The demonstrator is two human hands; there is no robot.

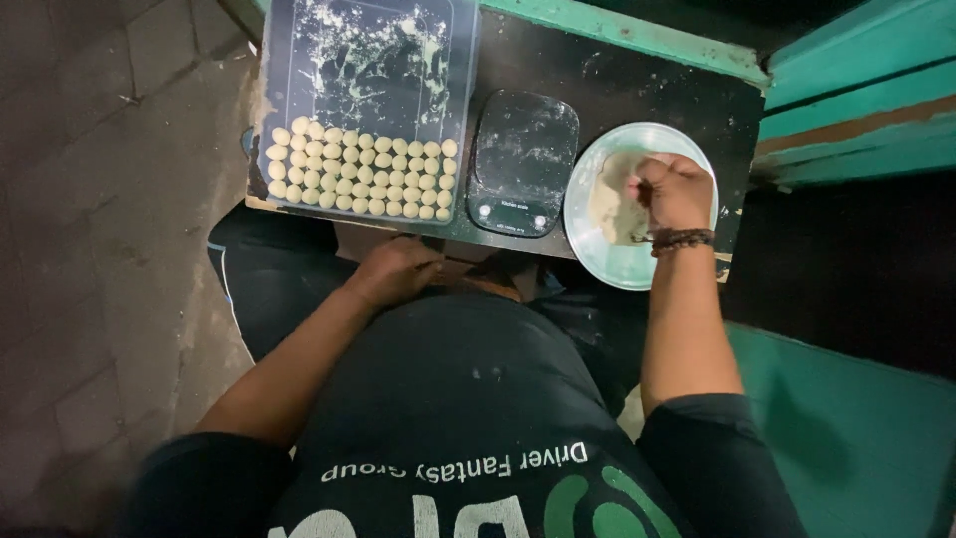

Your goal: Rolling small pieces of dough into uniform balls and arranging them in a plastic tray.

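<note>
A dark counter [637, 80] with a green painted edge fills the upper middle of the frame, dusted with flour in places. On its left part lies a clear rectangular tray [363, 60], smeared with flour across its upper half; its lower half holds neat rows of small pale dough balls [360, 179], touching one another. Just right of the tray, at the centre of the frame, sits a black kitchen scale [523, 159], also flour-streaked. Just right of the scale rests a round pale plate [607, 264], its lower rim reaching past the counter's near edge. On the plate lies a lump of pale dough [612, 204].

The right hand [677, 189], with a beaded bracelet [683, 239] at the wrist, is over the plate in the upper right of the frame, its fingers closed and pinching into the dough lump. The left hand [398, 269] rests below the tray, just under the counter's near edge at centre left, fingers curled loosely; I cannot tell whether it holds anything.
</note>
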